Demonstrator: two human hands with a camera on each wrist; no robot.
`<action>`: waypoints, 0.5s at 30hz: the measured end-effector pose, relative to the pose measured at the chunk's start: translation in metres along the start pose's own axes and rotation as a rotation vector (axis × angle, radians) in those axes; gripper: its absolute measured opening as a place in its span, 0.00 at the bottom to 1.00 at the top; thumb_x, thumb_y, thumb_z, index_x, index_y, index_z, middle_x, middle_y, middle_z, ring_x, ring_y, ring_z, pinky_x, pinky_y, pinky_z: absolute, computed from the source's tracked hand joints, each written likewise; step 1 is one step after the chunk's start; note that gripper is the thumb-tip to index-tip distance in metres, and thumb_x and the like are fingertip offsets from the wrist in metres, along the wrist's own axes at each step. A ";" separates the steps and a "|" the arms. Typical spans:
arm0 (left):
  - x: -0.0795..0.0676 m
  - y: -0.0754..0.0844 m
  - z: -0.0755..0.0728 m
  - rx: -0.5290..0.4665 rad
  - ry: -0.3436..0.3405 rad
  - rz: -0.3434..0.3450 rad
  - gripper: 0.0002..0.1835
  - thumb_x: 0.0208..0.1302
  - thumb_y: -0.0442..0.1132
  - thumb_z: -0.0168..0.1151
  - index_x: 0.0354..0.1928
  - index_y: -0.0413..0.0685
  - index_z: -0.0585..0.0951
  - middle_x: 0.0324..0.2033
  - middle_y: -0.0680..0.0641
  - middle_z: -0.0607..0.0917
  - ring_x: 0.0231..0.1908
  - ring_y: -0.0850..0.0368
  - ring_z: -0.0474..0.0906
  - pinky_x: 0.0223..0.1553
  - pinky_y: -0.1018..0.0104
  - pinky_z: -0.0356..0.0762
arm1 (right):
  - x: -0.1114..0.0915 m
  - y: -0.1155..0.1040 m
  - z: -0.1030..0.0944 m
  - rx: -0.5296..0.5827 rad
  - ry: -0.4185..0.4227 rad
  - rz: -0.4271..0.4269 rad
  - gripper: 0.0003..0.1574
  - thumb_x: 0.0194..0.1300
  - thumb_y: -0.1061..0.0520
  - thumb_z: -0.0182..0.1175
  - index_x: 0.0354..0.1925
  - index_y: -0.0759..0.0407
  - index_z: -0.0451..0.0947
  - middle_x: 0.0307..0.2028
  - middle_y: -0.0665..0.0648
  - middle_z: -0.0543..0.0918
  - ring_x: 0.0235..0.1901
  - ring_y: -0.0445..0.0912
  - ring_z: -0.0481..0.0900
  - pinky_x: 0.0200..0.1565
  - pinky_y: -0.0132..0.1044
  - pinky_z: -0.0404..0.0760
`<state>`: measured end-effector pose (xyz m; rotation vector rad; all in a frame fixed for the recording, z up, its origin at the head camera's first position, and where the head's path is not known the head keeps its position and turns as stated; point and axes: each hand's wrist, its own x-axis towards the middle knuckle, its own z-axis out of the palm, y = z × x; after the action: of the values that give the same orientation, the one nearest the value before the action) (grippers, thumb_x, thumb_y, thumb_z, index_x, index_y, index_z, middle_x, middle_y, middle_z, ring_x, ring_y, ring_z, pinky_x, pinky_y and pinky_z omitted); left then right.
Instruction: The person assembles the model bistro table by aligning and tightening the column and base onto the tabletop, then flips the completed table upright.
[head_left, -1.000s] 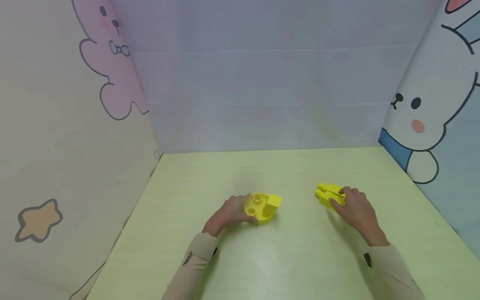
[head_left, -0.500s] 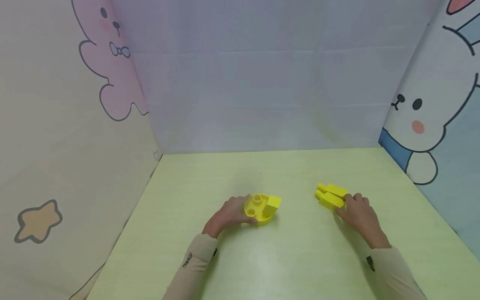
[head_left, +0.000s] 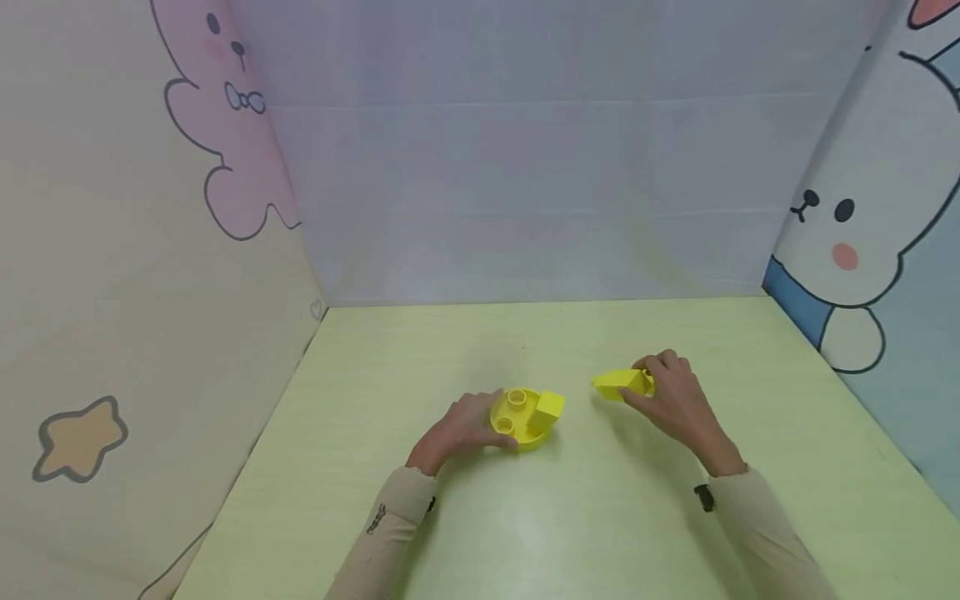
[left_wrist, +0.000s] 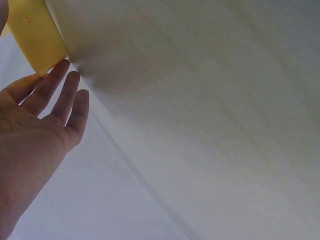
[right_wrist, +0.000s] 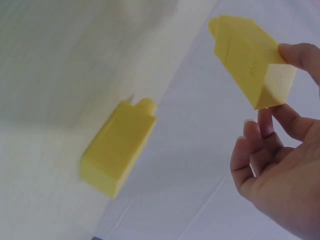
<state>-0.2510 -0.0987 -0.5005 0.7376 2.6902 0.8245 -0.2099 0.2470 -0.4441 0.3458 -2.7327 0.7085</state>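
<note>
In the head view my left hand (head_left: 465, 421) holds a round yellow toy base (head_left: 528, 440) by its left side, thumb nearer me and fingers at the back. Two round sockets and one upright yellow block (head_left: 549, 407) show on top. The left wrist view catches only the side wall of the base (left_wrist: 37, 35). My right hand (head_left: 675, 400) pinches a yellow block (head_left: 618, 382) between thumb and fingers, raised off the table. The right wrist view shows a round peg on that block's far end. Another pegged yellow block (right_wrist: 117, 150) lies on the table there, mostly covered by my right hand in the head view.
The pale yellow-green table (head_left: 420, 358) meets a plain lilac back cloth (head_left: 480, 200). Side cloths with a pink bear (head_left: 247, 175) on the left and a white rabbit (head_left: 862, 242) on the right flank it.
My right hand has picked up one of the two yellow blocks that lay side by side and has carried it left, turning it. My left hand and the round base stay in place.
</note>
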 end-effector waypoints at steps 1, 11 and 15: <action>0.000 0.000 0.000 -0.001 -0.001 -0.003 0.54 0.56 0.60 0.77 0.76 0.36 0.65 0.63 0.38 0.79 0.58 0.43 0.75 0.60 0.44 0.70 | 0.005 -0.005 0.001 0.015 -0.008 -0.019 0.25 0.63 0.55 0.72 0.49 0.72 0.79 0.42 0.68 0.75 0.38 0.60 0.70 0.39 0.52 0.68; 0.001 -0.001 -0.002 -0.020 0.009 -0.003 0.53 0.56 0.61 0.77 0.75 0.39 0.68 0.60 0.40 0.81 0.56 0.45 0.76 0.58 0.47 0.72 | 0.055 -0.053 0.019 0.142 -0.133 -0.171 0.21 0.66 0.53 0.71 0.49 0.67 0.79 0.44 0.64 0.75 0.44 0.60 0.71 0.45 0.58 0.67; 0.003 -0.004 -0.002 -0.014 0.017 0.041 0.44 0.54 0.62 0.78 0.68 0.47 0.75 0.46 0.50 0.84 0.44 0.54 0.77 0.46 0.56 0.75 | 0.066 -0.068 0.029 0.158 -0.166 -0.220 0.21 0.65 0.52 0.71 0.47 0.65 0.80 0.43 0.61 0.75 0.43 0.58 0.70 0.44 0.55 0.66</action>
<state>-0.2558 -0.1006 -0.5013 0.7880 2.6897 0.8628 -0.2571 0.1648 -0.4164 0.7597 -2.7367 0.8694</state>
